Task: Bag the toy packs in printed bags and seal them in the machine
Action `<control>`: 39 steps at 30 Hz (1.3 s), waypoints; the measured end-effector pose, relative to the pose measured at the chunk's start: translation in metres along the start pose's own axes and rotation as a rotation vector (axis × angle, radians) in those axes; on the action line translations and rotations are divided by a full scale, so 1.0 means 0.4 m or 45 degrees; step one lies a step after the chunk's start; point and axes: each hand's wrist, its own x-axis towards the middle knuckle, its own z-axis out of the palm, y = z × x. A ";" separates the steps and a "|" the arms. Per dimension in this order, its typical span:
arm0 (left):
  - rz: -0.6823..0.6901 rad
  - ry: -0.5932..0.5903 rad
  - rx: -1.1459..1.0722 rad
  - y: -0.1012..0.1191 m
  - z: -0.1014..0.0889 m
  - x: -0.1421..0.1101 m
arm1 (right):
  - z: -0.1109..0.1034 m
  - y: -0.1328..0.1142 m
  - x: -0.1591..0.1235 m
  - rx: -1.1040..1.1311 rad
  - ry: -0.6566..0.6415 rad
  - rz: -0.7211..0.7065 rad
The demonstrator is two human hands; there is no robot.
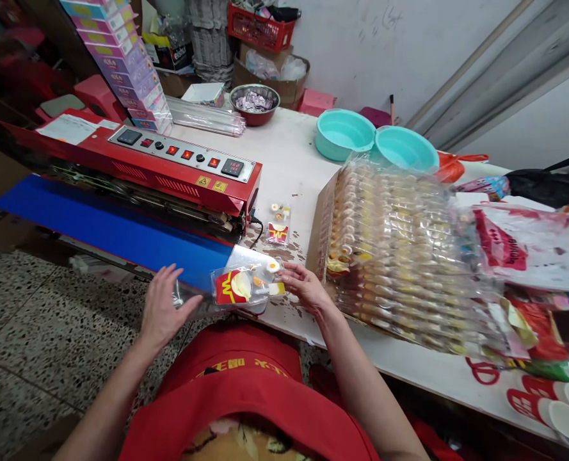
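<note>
A small clear packet [244,284] with a red toy fries box and little food pieces lies at the near end of the blue conveyor belt [106,224] of a red sealing machine [178,168]. My left hand [162,308] is spread, its thumb touching the packet's left end. My right hand [301,285] rests its fingertips on the packet's right end, fingers stretched out. A second, similar packet [278,224] lies on the table just beyond.
A large stack of filled clear packets [399,256] sits to the right on the white table [288,153]. Two teal basins [375,141], a metal bowl [254,102], stacked purple boxes [125,64] and cartons stand behind. Bags and paper cups [553,410] crowd the right edge.
</note>
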 end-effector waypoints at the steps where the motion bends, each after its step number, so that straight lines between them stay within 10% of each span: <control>1: 0.175 -0.081 0.067 0.023 0.007 0.010 | 0.001 0.002 -0.002 -0.001 -0.013 -0.004; 8: 0.585 -0.475 0.176 0.103 0.093 0.041 | 0.010 0.007 -0.027 0.056 -0.175 -0.060; 22: 0.530 -0.449 0.174 0.085 0.086 0.010 | 0.028 0.036 -0.042 -0.240 -0.019 -0.222; 39: 0.651 -0.360 0.123 0.198 0.163 0.059 | 0.099 0.089 -0.016 -0.921 0.003 -0.583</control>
